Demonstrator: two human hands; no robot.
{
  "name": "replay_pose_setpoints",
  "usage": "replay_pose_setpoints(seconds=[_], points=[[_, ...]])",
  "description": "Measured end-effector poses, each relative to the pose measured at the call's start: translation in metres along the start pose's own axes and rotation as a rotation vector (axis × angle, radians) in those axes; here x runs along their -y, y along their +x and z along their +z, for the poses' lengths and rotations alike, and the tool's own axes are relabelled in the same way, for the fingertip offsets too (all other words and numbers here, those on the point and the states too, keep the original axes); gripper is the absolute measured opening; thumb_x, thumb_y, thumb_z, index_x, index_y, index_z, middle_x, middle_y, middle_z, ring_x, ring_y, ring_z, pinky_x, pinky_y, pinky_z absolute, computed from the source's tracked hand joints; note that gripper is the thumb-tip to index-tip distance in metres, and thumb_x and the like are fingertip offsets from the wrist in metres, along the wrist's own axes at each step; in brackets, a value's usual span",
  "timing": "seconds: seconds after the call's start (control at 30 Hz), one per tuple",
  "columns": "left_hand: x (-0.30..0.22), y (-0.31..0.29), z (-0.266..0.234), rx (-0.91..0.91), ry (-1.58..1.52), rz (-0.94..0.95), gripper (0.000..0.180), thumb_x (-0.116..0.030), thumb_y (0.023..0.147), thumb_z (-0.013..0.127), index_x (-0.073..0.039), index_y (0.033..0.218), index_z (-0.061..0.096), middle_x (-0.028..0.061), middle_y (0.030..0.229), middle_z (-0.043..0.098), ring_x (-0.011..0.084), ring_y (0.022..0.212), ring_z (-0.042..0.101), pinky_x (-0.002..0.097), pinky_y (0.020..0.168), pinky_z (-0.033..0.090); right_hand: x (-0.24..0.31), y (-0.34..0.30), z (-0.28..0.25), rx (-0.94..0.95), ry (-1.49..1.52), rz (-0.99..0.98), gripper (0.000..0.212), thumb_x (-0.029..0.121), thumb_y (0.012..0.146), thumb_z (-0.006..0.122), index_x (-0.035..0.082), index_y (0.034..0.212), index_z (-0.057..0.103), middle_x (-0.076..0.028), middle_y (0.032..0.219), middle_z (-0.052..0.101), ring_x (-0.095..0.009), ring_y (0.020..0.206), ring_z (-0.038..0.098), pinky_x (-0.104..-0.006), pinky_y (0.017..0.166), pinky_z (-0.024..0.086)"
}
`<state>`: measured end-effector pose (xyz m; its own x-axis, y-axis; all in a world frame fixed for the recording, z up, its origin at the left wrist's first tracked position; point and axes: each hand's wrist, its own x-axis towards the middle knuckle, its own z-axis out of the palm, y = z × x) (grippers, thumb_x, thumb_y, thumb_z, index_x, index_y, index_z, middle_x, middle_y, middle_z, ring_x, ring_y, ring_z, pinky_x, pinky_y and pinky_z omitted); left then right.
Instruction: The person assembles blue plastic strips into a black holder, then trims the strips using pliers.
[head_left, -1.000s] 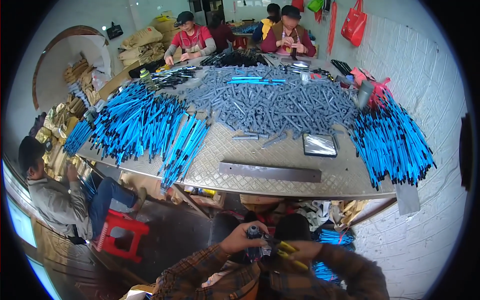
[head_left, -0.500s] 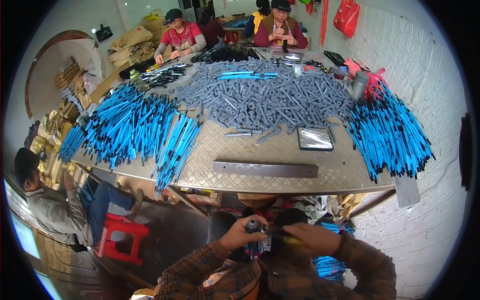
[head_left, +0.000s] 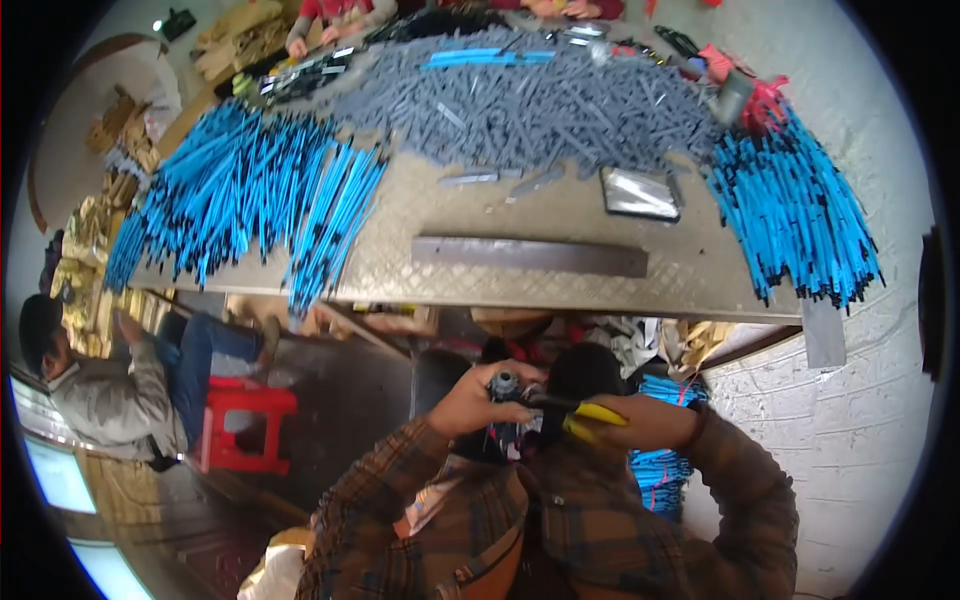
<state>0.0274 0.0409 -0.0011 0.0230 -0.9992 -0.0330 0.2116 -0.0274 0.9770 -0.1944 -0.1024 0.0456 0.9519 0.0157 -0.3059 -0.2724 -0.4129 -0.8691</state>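
Observation:
Below the table's near edge, in front of my body, my left hand is closed around a grey, round-ended tubular part, its open end facing up. My right hand grips a yellow-handled tool with a narrow dark shaft. That shaft points left and reaches the fingers of my left hand beside the tubular part. Its tip is too small and blurred to tell the tool's kind. Under my hands, the lower end of the held part is partly hidden.
On the table lie a dark flat bar, a black-framed flat object and a heap of grey tubular parts. Blue rods lie in piles at left and right. A person sits beside a red stool.
The view has tilted down, so the table stands higher in it and the far co-workers' heads are cut off. My right hand and its tool, smeared before, now show more clearly.

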Motion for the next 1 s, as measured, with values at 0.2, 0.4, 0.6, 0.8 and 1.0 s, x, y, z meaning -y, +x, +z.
replay_pose_setpoints(seconds=[0.2,0.4,0.6,0.8,1.0], points=[[0.012,0.011,-0.012,0.13,0.034,0.038,0.034,-0.011,0.066,0.076,-0.001,0.093,0.058,0.0027,0.088,0.054,0.0121,0.083,0.051,0.0274,0.076,0.041,-0.109,0.014,0.098,0.431,1.54,0.208,0.05,0.03,0.081,0.061,0.0,0.117,0.047,-0.008,0.092,0.059,-0.013,0.058,0.059,-0.0251,0.049,0.049],[0.015,0.001,-0.015,0.033,-0.04,-0.033,0.04,-0.013,0.063,0.078,-0.001,0.096,0.058,0.0034,0.087,0.055,0.0121,0.083,0.051,0.0263,0.076,0.04,-0.039,0.019,0.024,-0.042,0.374,-0.277,0.048,0.026,0.085,0.055,0.002,0.124,0.041,-0.005,0.088,0.059,-0.021,0.065,0.06,-0.0354,0.062,0.051],[0.02,0.003,-0.012,0.0,-0.078,0.027,0.04,-0.006,0.064,0.078,-0.001,0.099,0.059,0.0025,0.092,0.056,0.0107,0.089,0.052,0.0236,0.079,0.041,-0.017,0.003,0.008,-0.123,-0.166,0.014,0.042,0.029,0.085,0.055,0.002,0.115,0.045,-0.007,0.074,0.06,-0.025,0.064,0.06,-0.0357,0.064,0.051],[0.023,0.008,-0.012,0.053,-0.069,0.01,0.056,-0.024,0.057,0.083,0.0,0.102,0.059,0.0057,0.087,0.057,0.0137,0.082,0.054,0.0264,0.074,0.042,-0.076,0.008,0.067,0.381,1.229,0.265,0.033,0.03,0.087,0.052,0.002,0.104,0.048,-0.011,0.067,0.058,-0.017,0.05,0.059,-0.0272,0.042,0.046],[0.015,0.013,-0.013,0.172,-0.043,-0.034,0.042,-0.014,0.059,0.08,-0.001,0.094,0.06,0.0061,0.086,0.057,0.015,0.082,0.054,0.0278,0.075,0.042,-0.083,0.013,0.09,0.711,1.717,-0.01,0.046,0.04,0.084,0.057,0.001,0.107,0.047,-0.01,0.067,0.058,-0.017,0.048,0.058,-0.0284,0.037,0.044]])
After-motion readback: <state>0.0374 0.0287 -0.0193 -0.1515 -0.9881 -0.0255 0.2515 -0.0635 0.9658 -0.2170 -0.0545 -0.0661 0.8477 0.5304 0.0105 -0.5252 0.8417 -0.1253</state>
